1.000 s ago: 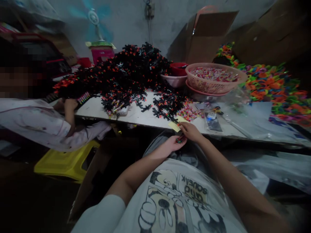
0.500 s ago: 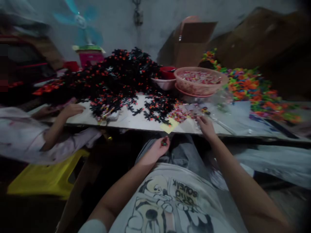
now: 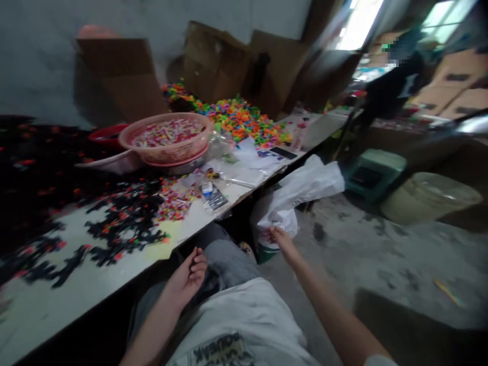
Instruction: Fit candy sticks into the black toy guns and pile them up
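Observation:
My left hand (image 3: 192,272) is above my lap beside the table's front edge, its fingers curled inward. Whatever lies in it is hidden by the fingers. My right hand (image 3: 281,240) reaches down to the right, at the mouth of a white plastic bag (image 3: 305,185) that stands below the table edge. Its fingers are drawn together against the bag, and I cannot make out what is between them. Close to my left hand, a yellow paper square (image 3: 164,244) lies at the table edge, near black plastic pieces with orange tips (image 3: 122,223) and small pink and yellow bits (image 3: 175,198).
A pink basket (image 3: 165,147) of small wrapped-looking pieces stands on the table (image 3: 57,310). Behind it are a bright multicoloured heap (image 3: 244,119) and cardboard boxes (image 3: 217,61). A packaged item (image 3: 213,195) lies near the edge. A green stool (image 3: 375,173) and a bucket (image 3: 430,198) stand on the floor.
My view has swung to the right. My right hand has left the small bits on the table and moved down to the white bag. My left hand stays over my lap, its fingers curled.

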`<state>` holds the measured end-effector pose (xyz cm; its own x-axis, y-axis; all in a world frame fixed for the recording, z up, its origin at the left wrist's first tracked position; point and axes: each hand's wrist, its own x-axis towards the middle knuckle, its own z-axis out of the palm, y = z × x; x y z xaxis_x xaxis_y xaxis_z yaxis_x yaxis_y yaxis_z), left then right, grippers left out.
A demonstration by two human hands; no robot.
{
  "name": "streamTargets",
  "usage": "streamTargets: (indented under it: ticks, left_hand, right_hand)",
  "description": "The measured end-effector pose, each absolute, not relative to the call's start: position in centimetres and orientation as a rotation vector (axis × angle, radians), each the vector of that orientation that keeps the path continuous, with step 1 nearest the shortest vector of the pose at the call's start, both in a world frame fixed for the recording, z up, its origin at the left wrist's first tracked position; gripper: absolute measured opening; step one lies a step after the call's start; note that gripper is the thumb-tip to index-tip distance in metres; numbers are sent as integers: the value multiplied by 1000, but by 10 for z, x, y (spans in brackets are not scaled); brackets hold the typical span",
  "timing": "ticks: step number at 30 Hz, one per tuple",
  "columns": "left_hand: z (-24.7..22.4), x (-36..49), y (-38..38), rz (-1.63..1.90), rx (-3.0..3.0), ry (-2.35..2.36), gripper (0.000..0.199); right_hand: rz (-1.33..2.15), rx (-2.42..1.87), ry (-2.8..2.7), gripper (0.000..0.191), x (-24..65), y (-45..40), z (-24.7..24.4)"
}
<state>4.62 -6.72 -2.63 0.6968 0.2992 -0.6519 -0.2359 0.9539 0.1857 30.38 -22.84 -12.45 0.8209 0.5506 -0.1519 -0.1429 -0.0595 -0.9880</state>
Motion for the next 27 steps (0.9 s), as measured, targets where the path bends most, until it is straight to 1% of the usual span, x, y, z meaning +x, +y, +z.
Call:
streamTargets:
  ticks: [3, 7, 8, 10, 12, 14, 16, 18, 22, 25, 27]
  left_hand:
    - [-29, 90, -79, 226, 250, 829, 21]
    - [-43, 159, -104, 177, 542, 856, 21]
    - [-48, 176, -112, 196, 624, 852, 21]
    - [-56, 205, -128, 273, 806, 825, 16]
    - [-64, 226, -140, 349, 977, 779, 12]
    - [-72, 237, -146, 357, 1114, 737, 21]
    - [-82, 242, -146, 332, 1236, 688, 32]
    - [-92, 243, -144, 311, 1348, 614, 38]
    - [-109, 241, -142, 254, 1468, 511, 42]
    - [-113, 241, -141, 237, 1523, 463, 44]
    - [-114, 241, -139, 277, 1579, 388, 45]
  right_hand:
    - [715, -1347, -133, 53, 259, -234, -127]
    - [738, -1099, 22, 57, 232, -209, -108]
    - [738, -1026, 61, 53, 233, -201, -104]
    - [728, -685, 285, 35, 242, -188, -96]
    - [648, -460, 423, 22, 254, -181, -91]
    - [603, -330, 486, 19, 264, -181, -87]
    - [616, -265, 524, 20, 270, -184, -86]
    - [642, -256, 565, 21, 273, -188, -89]
    - [638, -285, 620, 20, 276, -191, -101]
    - [675, -283, 534, 15, 282, -189, -109]
    - [712, -340, 439, 16, 285, -188, -111]
